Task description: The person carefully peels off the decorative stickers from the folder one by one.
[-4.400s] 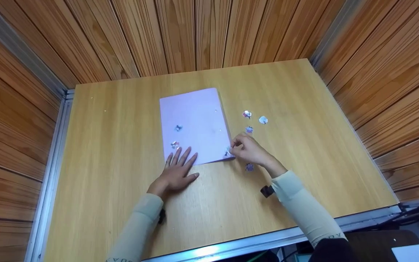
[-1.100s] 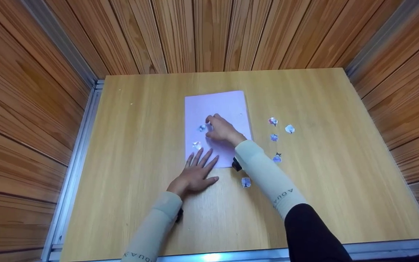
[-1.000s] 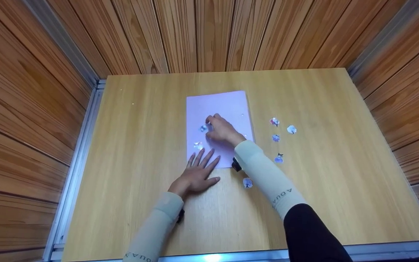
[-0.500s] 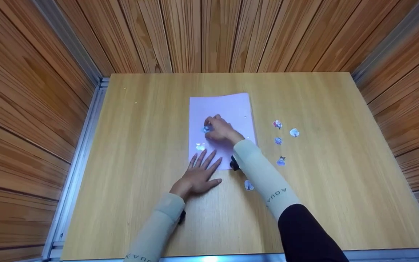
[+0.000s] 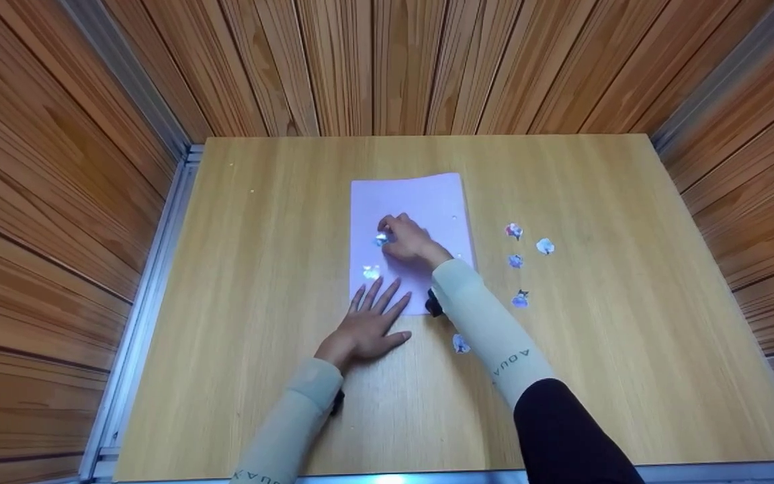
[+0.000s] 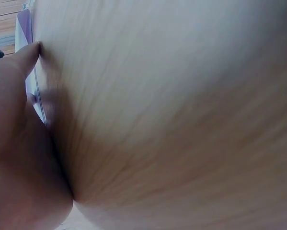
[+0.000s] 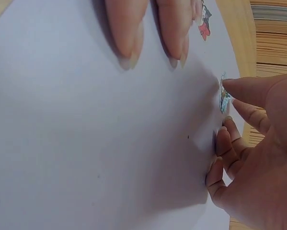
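A lilac folder (image 5: 427, 195) lies on the table, its top edge slightly wavy. My right hand (image 5: 410, 240) is over its middle with fingers bent. Thumb and forefinger pinch at a small shiny blue sticker (image 5: 381, 239) on the cover; the right wrist view shows both tips on this sticker (image 7: 223, 96). The other right-hand fingers curl against the cover. My left hand (image 5: 370, 329) rests flat with fingers spread on the folder's lower left, palm on the table. Just above its fingertips is another glinting sticker (image 5: 371, 271), with red and black parts (image 7: 205, 23) in the right wrist view.
Right of the folder lie several loose stickers, including a pale one (image 5: 545, 246) and a red-and-white one (image 5: 514, 230). A further sticker (image 5: 461, 343) lies below the folder, close to my right sleeve (image 5: 494, 329). Wood-plank walls (image 5: 400, 67) enclose the table (image 5: 279, 222).
My right hand has moved from the folder's lower right corner to the blue sticker, where it has stayed about a second. The left hand keeps its place; the head view has shifted.
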Demonstrator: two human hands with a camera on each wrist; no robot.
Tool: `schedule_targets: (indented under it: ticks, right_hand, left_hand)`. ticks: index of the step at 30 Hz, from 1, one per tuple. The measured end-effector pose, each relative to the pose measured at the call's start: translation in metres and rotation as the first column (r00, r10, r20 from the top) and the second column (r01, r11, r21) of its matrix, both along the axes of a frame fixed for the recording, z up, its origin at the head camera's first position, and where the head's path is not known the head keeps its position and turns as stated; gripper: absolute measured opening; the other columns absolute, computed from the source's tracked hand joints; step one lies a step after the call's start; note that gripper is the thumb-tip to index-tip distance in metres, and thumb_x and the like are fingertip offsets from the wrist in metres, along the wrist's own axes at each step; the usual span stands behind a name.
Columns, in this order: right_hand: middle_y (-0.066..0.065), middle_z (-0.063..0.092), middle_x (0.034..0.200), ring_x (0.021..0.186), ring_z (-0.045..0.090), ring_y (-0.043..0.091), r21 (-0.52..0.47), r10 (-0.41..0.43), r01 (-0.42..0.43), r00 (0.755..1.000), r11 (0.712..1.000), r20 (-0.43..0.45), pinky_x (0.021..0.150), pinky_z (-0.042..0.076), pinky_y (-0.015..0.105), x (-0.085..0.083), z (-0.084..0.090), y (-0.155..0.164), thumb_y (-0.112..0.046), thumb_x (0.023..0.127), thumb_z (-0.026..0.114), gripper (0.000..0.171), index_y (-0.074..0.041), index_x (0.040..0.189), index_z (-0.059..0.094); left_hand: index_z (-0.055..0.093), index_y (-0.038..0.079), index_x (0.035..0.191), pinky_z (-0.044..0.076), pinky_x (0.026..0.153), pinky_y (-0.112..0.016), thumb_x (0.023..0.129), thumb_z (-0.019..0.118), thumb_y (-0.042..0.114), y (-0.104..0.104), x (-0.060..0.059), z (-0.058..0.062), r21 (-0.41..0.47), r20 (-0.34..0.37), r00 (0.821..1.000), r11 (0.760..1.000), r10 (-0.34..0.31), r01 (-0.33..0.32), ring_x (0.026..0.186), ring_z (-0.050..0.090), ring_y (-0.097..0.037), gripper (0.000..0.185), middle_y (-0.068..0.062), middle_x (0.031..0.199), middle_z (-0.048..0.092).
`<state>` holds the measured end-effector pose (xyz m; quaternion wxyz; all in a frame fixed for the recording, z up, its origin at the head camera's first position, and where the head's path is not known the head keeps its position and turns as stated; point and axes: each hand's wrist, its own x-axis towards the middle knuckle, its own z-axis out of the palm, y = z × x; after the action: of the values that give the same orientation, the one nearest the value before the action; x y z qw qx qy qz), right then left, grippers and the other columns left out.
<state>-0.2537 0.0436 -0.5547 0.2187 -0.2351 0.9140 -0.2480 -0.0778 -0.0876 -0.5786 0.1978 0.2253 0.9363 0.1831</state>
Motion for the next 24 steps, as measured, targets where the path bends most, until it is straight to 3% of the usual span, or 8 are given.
schedule_targets:
  ticks: [12,19,24]
  right_hand:
    - [0.017,0.056,0.125,0.115,0.055,0.033,-0.023,0.0,0.0,1.0,1.0,-0.011,0.099,0.045,0.053,-0.004,-0.006,0.0,-0.015,0.092,0.063,0.03,-0.01,0.122,0.06]
    - [0.019,0.056,0.127,0.117,0.055,0.035,0.018,-0.013,0.013,1.0,1.0,-0.005,0.102,0.044,0.052,0.0,-0.001,-0.002,-0.015,0.096,0.061,0.036,-0.007,0.131,0.059]
    - [0.018,0.055,0.127,0.117,0.055,0.034,0.051,-0.014,0.014,1.0,0.999,-0.01,0.102,0.044,0.052,-0.001,-0.001,-0.003,-0.016,0.096,0.061,0.033,-0.008,0.129,0.06]
  left_hand:
    - [0.012,0.027,0.166,-0.011,0.124,-0.055,0.105,0.041,0.058,0.0,-0.001,-0.005,0.011,0.009,1.0,1.0,0.006,-0.006,0.157,-0.016,-0.031,0.075,0.0,0.173,-0.008]
    - [0.01,0.029,0.166,-0.015,0.123,-0.052,0.104,0.04,0.059,0.001,-0.002,-0.011,0.024,0.023,1.0,1.0,0.019,-0.02,0.156,-0.019,-0.027,0.075,0.002,0.173,-0.01]
    - [0.007,0.032,0.165,-0.017,0.122,-0.051,0.103,0.037,0.063,0.001,-0.002,-0.015,0.016,0.019,1.0,1.0,0.021,-0.021,0.155,-0.023,-0.025,0.076,0.006,0.172,-0.014]
